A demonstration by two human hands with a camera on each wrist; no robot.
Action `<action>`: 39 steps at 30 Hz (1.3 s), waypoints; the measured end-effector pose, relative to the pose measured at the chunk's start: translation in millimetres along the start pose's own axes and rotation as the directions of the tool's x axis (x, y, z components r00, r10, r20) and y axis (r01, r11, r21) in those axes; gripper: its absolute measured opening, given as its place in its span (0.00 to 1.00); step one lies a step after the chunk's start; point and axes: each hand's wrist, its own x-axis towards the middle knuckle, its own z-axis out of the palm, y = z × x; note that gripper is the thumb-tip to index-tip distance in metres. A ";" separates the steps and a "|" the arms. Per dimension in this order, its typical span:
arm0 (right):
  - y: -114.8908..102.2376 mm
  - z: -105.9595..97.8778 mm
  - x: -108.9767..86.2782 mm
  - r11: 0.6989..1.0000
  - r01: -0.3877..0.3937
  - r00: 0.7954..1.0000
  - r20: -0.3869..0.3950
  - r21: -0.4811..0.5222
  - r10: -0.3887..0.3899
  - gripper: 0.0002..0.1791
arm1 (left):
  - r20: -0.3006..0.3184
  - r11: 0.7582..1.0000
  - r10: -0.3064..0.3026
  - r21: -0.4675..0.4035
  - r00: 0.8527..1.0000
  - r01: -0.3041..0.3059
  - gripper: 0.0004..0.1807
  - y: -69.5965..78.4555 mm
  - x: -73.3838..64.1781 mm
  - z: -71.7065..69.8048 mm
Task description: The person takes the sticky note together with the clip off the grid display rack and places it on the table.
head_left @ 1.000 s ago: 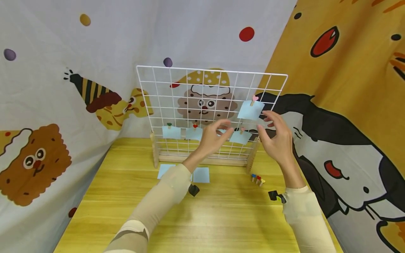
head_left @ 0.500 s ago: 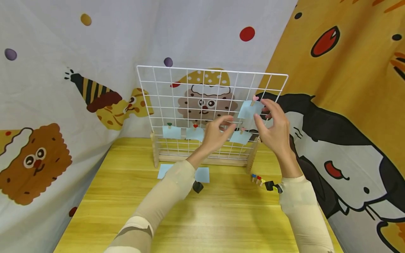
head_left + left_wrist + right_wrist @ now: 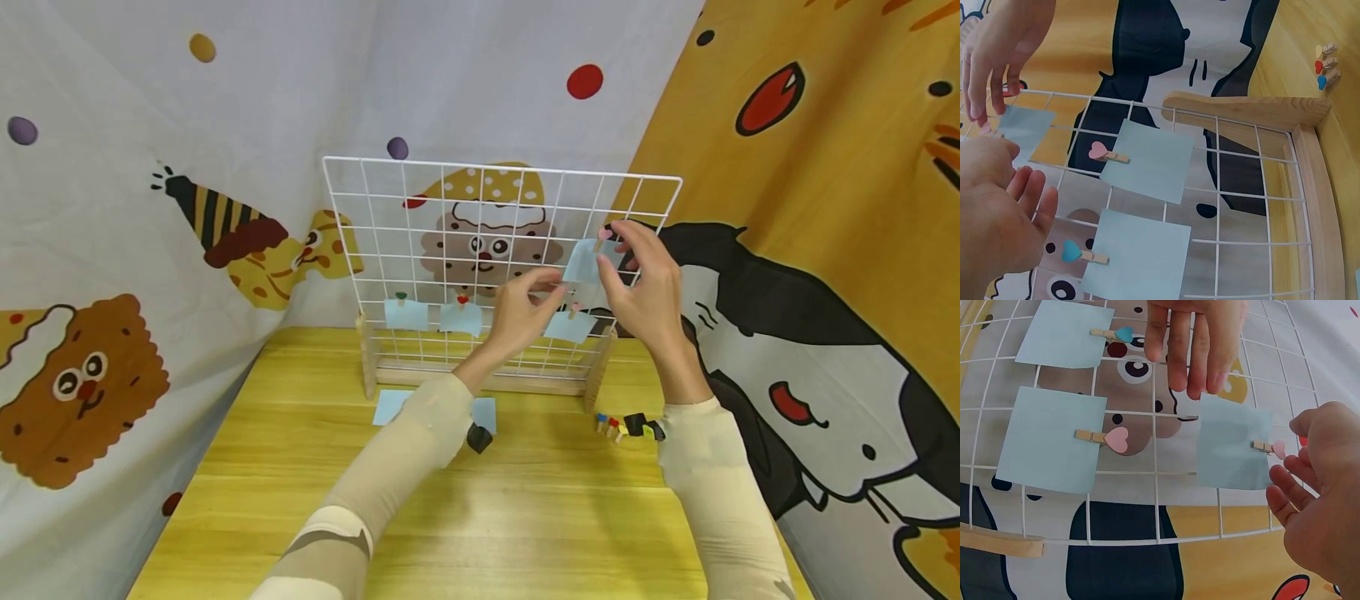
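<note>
A white wire grid rack (image 3: 517, 187) stands upright, with several pale blue paper notes clipped on it. One note (image 3: 581, 260) hangs high on the right side under a small wooden clothespin with a pink heart (image 3: 1277, 449). My right hand (image 3: 647, 292) is beside that clothespin, fingers and thumb spread around the heart without closing on it. The left hand (image 3: 521, 312) is at the same note's lower left; in the right wrist view its straight fingertips (image 3: 1194, 394) are right at the note's edge. A blue-heart clothespin (image 3: 1088, 253) holds a lower note (image 3: 1141, 256).
Blue, red and yellow heart clothespins (image 3: 611, 427) lie on the wooden table (image 3: 525, 517) near the right wrist. Flat blue notes (image 3: 392, 406) lie before the rack, partly covered by the left sleeve (image 3: 420, 433). A printed curtain (image 3: 247, 100) hangs behind.
My right hand has moved up and left, from beside the upper note to its pink-heart clothespin. The left hand has shifted right and slightly up, toward the note's lower left.
</note>
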 end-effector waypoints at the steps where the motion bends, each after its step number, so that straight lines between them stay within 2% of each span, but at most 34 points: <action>1: 0.4 0.1 0.9 1.000 -0.003 1.000 0.008 -0.010 0.003 0.24 | -0.004 1.000 -0.002 0.002 1.000 0.002 0.15 1.3 0.7 0.6; 5: 1.3 1.4 4.2 1.000 0.007 0.999 0.036 -0.026 -0.006 0.23 | -0.014 1.000 -0.011 0.006 1.000 0.011 0.15 3.9 3.2 2.8; 12: 1.0 8.0 8.1 0.999 0.026 0.999 0.047 -0.038 -0.024 0.22 | -0.042 0.999 -0.020 0.042 0.999 0.022 0.14 4.7 7.7 5.1; 19: 1.4 11.4 8.9 0.996 0.052 0.997 0.057 -0.070 -0.048 0.21 | -0.074 0.998 -0.034 0.041 0.997 0.037 0.12 5.9 10.2 6.4; 30: 2.1 11.2 10.2 0.994 0.060 0.998 0.038 -0.088 -0.057 0.17 | -0.103 0.998 -0.049 0.038 0.994 0.053 0.09 7.3 12.5 8.8; 39: 5.8 10.7 11.9 0.992 0.078 0.997 -0.003 -0.101 -0.079 0.11 | -0.107 0.998 -0.032 0.055 0.994 0.038 0.10 6.7 15.0 11.8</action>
